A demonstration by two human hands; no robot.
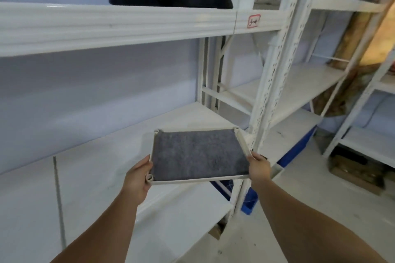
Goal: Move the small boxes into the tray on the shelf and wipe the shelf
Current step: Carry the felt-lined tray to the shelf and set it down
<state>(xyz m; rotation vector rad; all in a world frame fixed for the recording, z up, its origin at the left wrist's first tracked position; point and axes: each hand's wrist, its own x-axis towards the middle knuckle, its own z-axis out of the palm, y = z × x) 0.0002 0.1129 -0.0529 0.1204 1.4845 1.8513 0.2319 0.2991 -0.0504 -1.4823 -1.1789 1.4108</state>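
tray (pixel 243 142) | left hand (pixel 136 179), right hand (pixel 259 166) grip side edges | above shelf (pixel 102 156)

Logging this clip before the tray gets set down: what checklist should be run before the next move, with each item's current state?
1. Left hand grips the tray at its near-left corner: ok.
2. Right hand grips the tray's right edge: ok.
3. Tray holds only a flat grey cloth: ok.
4. White shelf beneath shows bare surface for setting down: ok.
5. Small boxes in sight: not ok, none visible.
6. Shelf wiped already: cannot tell.
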